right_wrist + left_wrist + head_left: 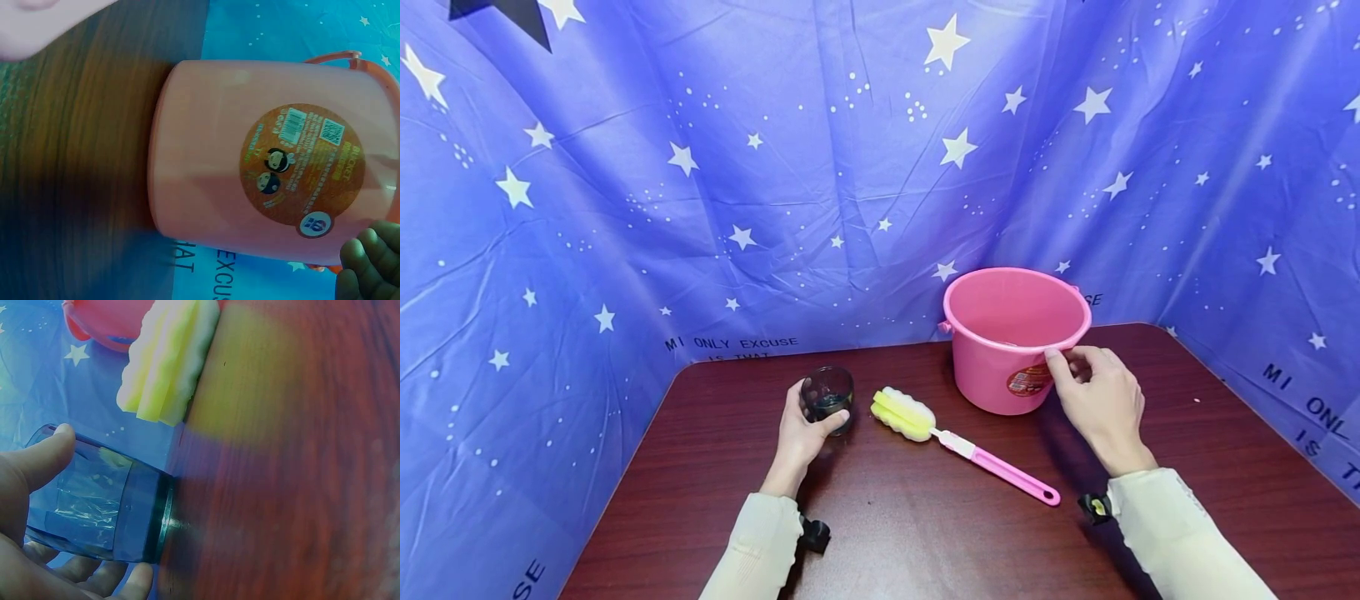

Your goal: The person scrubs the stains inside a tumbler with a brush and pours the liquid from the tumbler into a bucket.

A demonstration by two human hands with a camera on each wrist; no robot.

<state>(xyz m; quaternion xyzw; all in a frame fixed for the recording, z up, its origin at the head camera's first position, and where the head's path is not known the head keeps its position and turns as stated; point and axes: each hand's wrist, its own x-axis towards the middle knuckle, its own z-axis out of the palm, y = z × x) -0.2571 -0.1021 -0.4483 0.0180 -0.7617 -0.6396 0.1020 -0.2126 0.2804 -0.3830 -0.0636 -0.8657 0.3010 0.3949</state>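
A dark, see-through drinking glass (828,390) is in my left hand (800,435), with the thumb on its near side and the fingers round the other. Its base meets the tabletop in the left wrist view. Over on the right, my right hand (1102,404) pinches the front rim of a pink bucket (988,375). A round orange label (300,165) on the bucket's side faces the right wrist view. Between the hands lies a cup brush (1000,471) with a yellow and white sponge head (904,414) and a pink and white handle.
The dark red wooden table (880,533) ends at a blue curtain (842,183) with white stars, which hangs behind it and along both sides. The bucket stands near the back edge, behind the brush. Black bands (815,534) are on both wrists.
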